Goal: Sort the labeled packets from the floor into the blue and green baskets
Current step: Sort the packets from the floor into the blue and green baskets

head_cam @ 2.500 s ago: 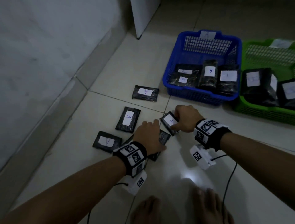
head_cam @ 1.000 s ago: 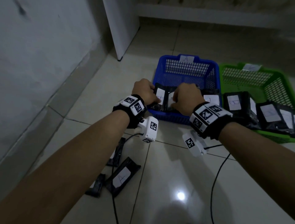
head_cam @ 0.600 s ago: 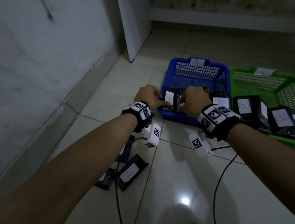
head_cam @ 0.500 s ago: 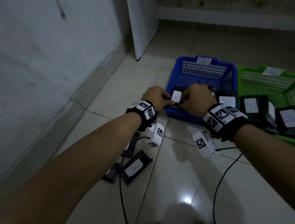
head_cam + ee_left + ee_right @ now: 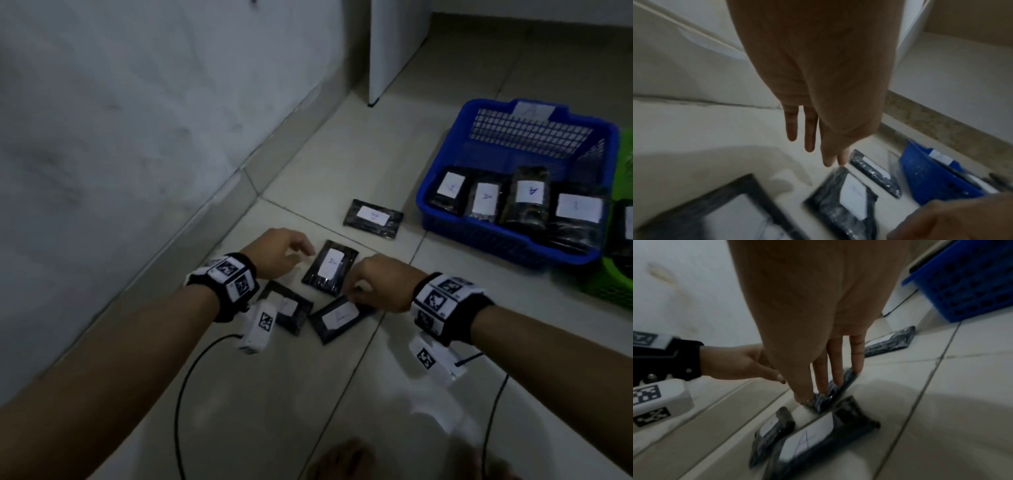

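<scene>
Several black packets with white labels lie on the floor tiles. The middle packet (image 5: 330, 267) (image 5: 826, 400), labeled A, lies between my hands. My right hand (image 5: 351, 291) (image 5: 824, 391) has its straight fingertips and thumb touching this packet's near end. To the packet's left, my left hand (image 5: 301, 253) (image 5: 818, 149) hovers with straight fingers and holds nothing. Two more packets (image 5: 287, 310) (image 5: 339, 317) lie under my wrists, and one packet (image 5: 373, 218) lies farther away. The blue basket (image 5: 486, 238) at the right holds several labeled packets. Only a strip of the green basket (image 5: 616, 284) shows at the right edge.
A grey wall (image 5: 137, 137) and its skirting run along the left. A white cabinet corner (image 5: 394, 51) stands at the back. Black cables (image 5: 181, 394) trail from both wrist cameras across the tiles. My toes (image 5: 342, 459) show at the bottom edge.
Both hands have let go of packets in the blue basket and come back left and down to the packets on the floor. My right fingers now touch the middle packet.
</scene>
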